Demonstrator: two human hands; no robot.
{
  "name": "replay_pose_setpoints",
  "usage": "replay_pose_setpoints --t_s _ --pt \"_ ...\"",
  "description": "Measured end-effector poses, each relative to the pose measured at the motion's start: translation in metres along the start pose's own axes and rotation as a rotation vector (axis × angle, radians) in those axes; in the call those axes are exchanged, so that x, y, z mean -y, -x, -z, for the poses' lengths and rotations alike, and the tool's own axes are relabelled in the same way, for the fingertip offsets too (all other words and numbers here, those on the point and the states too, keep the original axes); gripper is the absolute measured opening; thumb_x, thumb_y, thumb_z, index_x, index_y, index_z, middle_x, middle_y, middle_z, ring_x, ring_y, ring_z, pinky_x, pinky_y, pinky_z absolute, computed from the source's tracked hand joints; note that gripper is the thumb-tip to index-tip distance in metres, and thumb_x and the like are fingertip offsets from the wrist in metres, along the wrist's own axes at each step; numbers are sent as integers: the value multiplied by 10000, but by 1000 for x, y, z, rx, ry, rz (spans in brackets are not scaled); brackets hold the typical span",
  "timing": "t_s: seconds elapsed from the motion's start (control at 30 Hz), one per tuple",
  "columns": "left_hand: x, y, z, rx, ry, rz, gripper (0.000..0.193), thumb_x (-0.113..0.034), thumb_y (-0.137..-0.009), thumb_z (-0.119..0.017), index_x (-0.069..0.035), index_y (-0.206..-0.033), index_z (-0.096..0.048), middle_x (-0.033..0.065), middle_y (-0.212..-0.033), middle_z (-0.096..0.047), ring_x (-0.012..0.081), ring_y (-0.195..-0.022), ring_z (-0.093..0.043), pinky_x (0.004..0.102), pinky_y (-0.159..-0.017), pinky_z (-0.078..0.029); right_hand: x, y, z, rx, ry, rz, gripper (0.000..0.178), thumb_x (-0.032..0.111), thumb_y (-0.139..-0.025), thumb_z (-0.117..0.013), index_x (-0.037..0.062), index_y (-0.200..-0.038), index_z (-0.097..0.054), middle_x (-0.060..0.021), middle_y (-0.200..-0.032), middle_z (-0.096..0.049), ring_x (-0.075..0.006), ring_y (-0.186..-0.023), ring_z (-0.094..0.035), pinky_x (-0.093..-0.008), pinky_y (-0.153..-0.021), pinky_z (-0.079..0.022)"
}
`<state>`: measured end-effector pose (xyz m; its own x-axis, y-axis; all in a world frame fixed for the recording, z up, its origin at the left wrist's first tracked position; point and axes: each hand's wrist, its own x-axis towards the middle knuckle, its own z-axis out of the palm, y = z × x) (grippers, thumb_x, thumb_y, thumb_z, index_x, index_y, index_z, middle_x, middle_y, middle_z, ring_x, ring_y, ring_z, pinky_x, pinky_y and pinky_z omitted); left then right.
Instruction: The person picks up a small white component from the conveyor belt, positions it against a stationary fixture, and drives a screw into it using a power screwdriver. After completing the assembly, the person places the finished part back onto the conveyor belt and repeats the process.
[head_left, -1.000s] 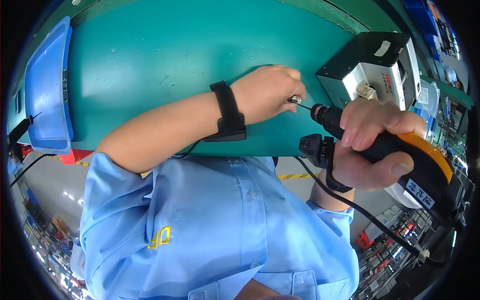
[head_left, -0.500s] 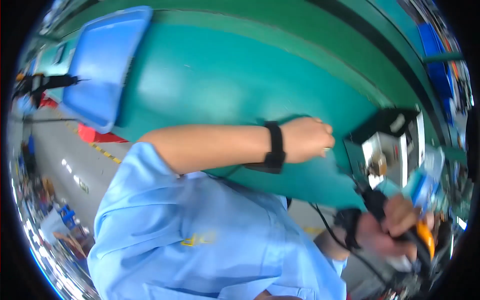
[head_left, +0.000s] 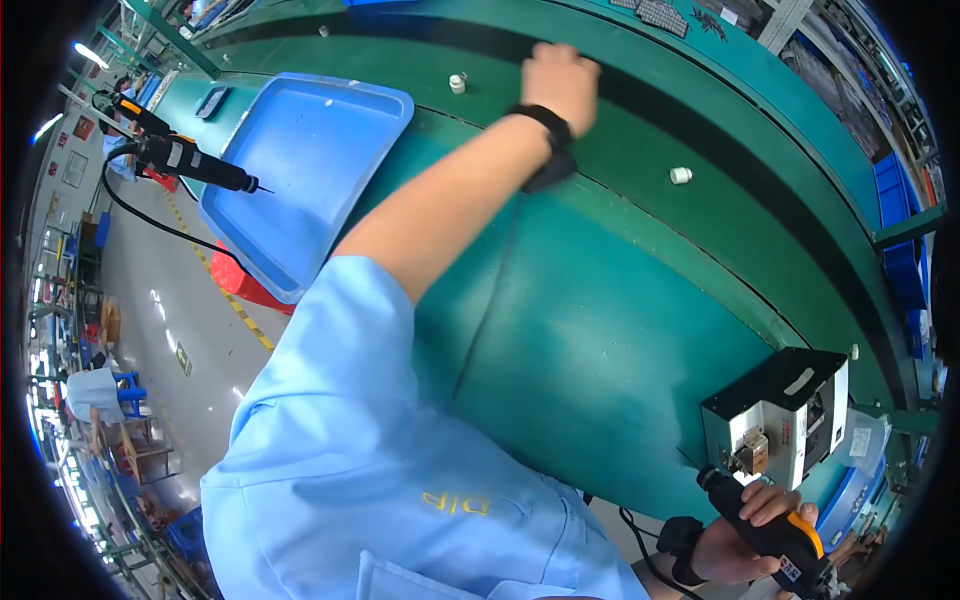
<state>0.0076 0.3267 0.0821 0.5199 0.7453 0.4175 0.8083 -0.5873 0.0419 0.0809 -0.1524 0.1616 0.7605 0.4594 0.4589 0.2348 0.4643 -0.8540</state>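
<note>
- Screwdriver point(head_left: 780, 538) sits in the right hand point(head_left: 728, 552), fingers wrapped round its body, its thin bit point(head_left: 688, 458) near the box point(head_left: 790, 378).
- The left hand point(head_left: 562, 90) is stretched out over the green belt point(head_left: 640, 130); its fingertips are hidden, so whether it is spread, closed or holding something cannot be told.
- One white cap point(head_left: 458, 83) stands on the belt left of that hand, another cap point(head_left: 681, 175) to its right, both apart from it.
- With one arm outstretched, the bit is best kept clear of the box; small caps suit a light pinch.
</note>
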Motion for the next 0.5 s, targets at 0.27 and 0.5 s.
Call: replay_pose_setpoints --t_s 0.27,0.5 --pt "153 -2 -20 367 27 136 229 -165 -841 -562 -109 -1007 -710 194 -1043 -673 364 -1005 -630 450 -861 -512 1 4 14 -15 19 -49 723 513 -836 -678 20 -1280 -390 -44 -812 -431 -158 -753 -461 -331 -751 -398" --pt "-23 79 33 361 562 -407 89 -154 -808 -692 -80 -855 -683 135 -844 -615 309 -781 -626 386 -699 -509 12 -3 3 36 33 -123 628 526 -840 -667 67 -1215 -461 -31 -727 -480 -159 -629 -485 -340 -704 -441"
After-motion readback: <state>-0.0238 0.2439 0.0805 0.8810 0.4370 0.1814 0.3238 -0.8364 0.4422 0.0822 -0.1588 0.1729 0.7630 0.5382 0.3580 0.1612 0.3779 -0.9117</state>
